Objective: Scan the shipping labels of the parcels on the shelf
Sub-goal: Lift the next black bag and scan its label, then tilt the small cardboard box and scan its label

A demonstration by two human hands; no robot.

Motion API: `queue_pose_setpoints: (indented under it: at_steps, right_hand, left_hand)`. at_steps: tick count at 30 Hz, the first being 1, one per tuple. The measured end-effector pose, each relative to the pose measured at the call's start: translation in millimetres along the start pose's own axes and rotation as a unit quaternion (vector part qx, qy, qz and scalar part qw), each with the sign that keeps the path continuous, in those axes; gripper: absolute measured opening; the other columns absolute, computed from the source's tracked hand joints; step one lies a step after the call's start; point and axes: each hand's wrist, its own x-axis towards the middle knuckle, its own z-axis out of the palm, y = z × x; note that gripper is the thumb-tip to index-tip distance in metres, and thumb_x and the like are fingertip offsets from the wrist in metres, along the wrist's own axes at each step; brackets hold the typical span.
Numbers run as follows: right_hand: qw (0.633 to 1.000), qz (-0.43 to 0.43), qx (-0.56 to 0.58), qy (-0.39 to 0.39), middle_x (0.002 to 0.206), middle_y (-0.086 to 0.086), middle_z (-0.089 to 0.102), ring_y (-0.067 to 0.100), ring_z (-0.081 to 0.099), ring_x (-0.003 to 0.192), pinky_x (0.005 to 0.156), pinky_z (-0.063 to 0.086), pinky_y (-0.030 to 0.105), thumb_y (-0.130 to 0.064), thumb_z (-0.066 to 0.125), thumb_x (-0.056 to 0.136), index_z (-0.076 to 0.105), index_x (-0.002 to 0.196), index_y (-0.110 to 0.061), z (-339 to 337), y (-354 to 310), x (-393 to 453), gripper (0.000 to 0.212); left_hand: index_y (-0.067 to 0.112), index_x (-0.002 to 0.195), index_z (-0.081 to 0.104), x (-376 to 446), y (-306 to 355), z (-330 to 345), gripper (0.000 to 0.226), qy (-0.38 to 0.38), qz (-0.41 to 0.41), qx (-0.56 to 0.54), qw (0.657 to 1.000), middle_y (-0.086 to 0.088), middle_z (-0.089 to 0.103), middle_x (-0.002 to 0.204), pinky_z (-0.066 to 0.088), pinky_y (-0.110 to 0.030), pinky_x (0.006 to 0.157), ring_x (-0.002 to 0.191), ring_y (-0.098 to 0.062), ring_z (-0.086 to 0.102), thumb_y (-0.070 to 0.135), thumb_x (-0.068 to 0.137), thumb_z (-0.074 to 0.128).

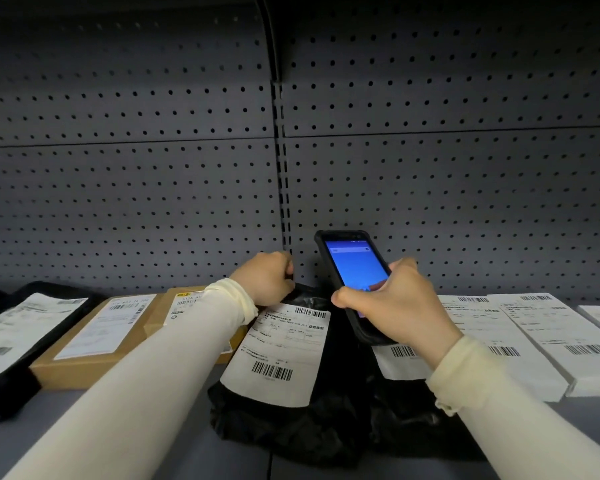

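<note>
Nearest me, I am seeing two cream sleeves reaching over the grey shelf [125, 441] toward the black bag parcel [291, 424], which is lying in the middle of the row with its white shipping label [281, 348] facing up and tilted. My left hand [265, 277] is resting at the far top edge of that bag, its fingers [286, 268] curled down into the plastic, apparently pinching it, though the hold itself is hidden behind the knuckles. Just right of the bag, my right hand [392, 306] is gripping the handheld scanner [355, 271], its fingers wrapped around the casing and the blue screen angled toward me. Left of the bag, two cardboard boxes [94, 344] and another black parcel [11, 344] are lying with labels up; right of it, flat white parcels [534, 344] are lying side by side. Behind everything, the perforated back panel [430, 168] is rising. I am judging that the scanner is sitting above the bag's upper edge and not over a barcode, so a trigger now could miss, or catch the neighbouring white label instead. The crinkled plastic could also buckle the label if the left hand is tugging unevenly, spoiling the read.
</note>
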Motion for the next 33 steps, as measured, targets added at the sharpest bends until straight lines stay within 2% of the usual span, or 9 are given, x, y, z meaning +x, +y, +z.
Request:
queue_pose_setpoints:
  at_steps: [3, 8, 17, 19, 21, 23, 26, 28, 33]
  right_hand:
    - [1.000, -0.003, 0.001, -0.006, 0.078, 0.000, 0.067, 0.006, 0.055, 0.067, 0.052, 0.040, 0.025, -0.039, 0.079, 0.067, 0.041, 0.099, -0.010, -0.6, 0.4, -2.9, 0.057]
    - [1.000, -0.005, 0.011, -0.027, 0.075, 0.001, 0.066, 0.007, 0.053, 0.060, 0.050, 0.038, 0.025, -0.037, 0.079, 0.068, 0.042, 0.101, -0.008, 0.3, 3.7, -7.4, 0.057]
    - [0.997, -0.034, -0.005, -0.071, 0.082, 0.003, 0.067, 0.010, 0.058, 0.066, 0.053, 0.042, 0.028, -0.040, 0.081, 0.065, 0.042, 0.101, -0.009, 15.3, 5.0, -16.6, 0.062]
    - [0.997, -0.035, -0.007, -0.072, 0.083, 0.004, 0.068, 0.011, 0.059, 0.069, 0.054, 0.043, 0.028, -0.041, 0.081, 0.064, 0.042, 0.101, -0.010, 19.1, 1.2, -18.5, 0.062]
    - [0.997, -0.034, -0.008, -0.068, 0.084, 0.004, 0.068, 0.013, 0.062, 0.073, 0.057, 0.045, 0.029, -0.041, 0.081, 0.064, 0.041, 0.101, -0.011, 24.2, -3.0, -20.0, 0.062]
    - [0.998, -0.031, -0.015, -0.062, 0.084, 0.004, 0.067, 0.013, 0.063, 0.074, 0.057, 0.045, 0.029, -0.040, 0.081, 0.065, 0.040, 0.101, -0.011, 30.2, -7.9, -21.2, 0.062]
    - [0.999, -0.017, -0.024, -0.038, 0.083, 0.004, 0.067, 0.012, 0.062, 0.073, 0.056, 0.044, 0.028, -0.040, 0.081, 0.065, 0.041, 0.101, -0.010, 41.2, -16.0, -21.7, 0.062]
    - [0.999, -0.005, -0.027, -0.020, 0.083, 0.005, 0.068, 0.012, 0.061, 0.072, 0.055, 0.044, 0.029, -0.039, 0.081, 0.064, 0.042, 0.100, -0.009, 50.0, -22.2, -22.1, 0.061]
    - [0.999, 0.022, -0.038, 0.024, 0.080, 0.004, 0.069, 0.010, 0.060, 0.069, 0.053, 0.041, 0.028, -0.039, 0.082, 0.064, 0.043, 0.099, -0.010, 74.2, -34.8, -24.0, 0.060]
  left_hand:
    - [0.018, 0.096, 0.053, -11.2, -2.6, -17.3, 0.007, 0.087, -0.004, -0.048, 0.995, -0.005, 0.064, 0.100, 0.050, -0.035, 0.083, 0.093, -0.025, 0.060, 0.019, 0.090, 0.053]
    - [0.015, 0.102, 0.058, -38.7, -27.7, -51.0, 0.014, 0.190, -0.065, -0.058, 0.978, -0.001, 0.061, 0.098, 0.041, -0.027, 0.075, 0.089, -0.022, 0.059, 0.020, 0.090, 0.054]
    - [0.016, 0.098, 0.057, -90.9, -81.0, -59.1, 0.011, 0.136, -0.189, 0.044, 0.971, -0.008, 0.065, 0.107, 0.049, -0.035, 0.082, 0.095, -0.026, 0.059, 0.023, 0.091, 0.054]
    - [0.017, 0.103, 0.058, -94.6, -87.7, -56.9, 0.015, 0.102, -0.191, 0.040, 0.976, -0.006, 0.064, 0.110, 0.050, -0.035, 0.084, 0.098, -0.024, 0.059, 0.023, 0.090, 0.055]
    - [0.022, 0.108, 0.055, -93.9, -96.3, -58.9, 0.023, 0.023, -0.174, 0.015, 0.984, 0.000, 0.061, 0.117, 0.048, -0.031, 0.087, 0.104, -0.020, 0.058, 0.022, 0.086, 0.060]
    - [0.026, 0.121, 0.047, -91.9, -104.2, -64.2, 0.044, -0.073, -0.163, -0.012, 0.984, 0.004, 0.053, 0.125, 0.046, -0.032, 0.094, 0.115, -0.019, 0.053, 0.020, 0.081, 0.063]
    - [0.029, 0.132, 0.039, -85.5, -115.0, -73.5, 0.075, -0.152, -0.151, -0.029, 0.976, 0.005, 0.045, 0.132, 0.042, -0.038, 0.103, 0.125, -0.020, 0.043, 0.024, 0.062, 0.064]
    - [0.026, 0.131, 0.042, -80.0, -121.2, -78.1, 0.081, -0.191, -0.124, -0.029, 0.973, 0.005, 0.048, 0.131, 0.039, -0.039, 0.106, 0.126, -0.020, 0.043, 0.028, 0.053, 0.064]
    - [0.033, 0.129, 0.040, -64.6, -139.7, -82.1, 0.083, -0.296, -0.044, 0.007, 0.954, 0.010, 0.051, 0.126, 0.042, -0.037, 0.104, 0.118, -0.013, 0.048, 0.038, 0.054, 0.077]
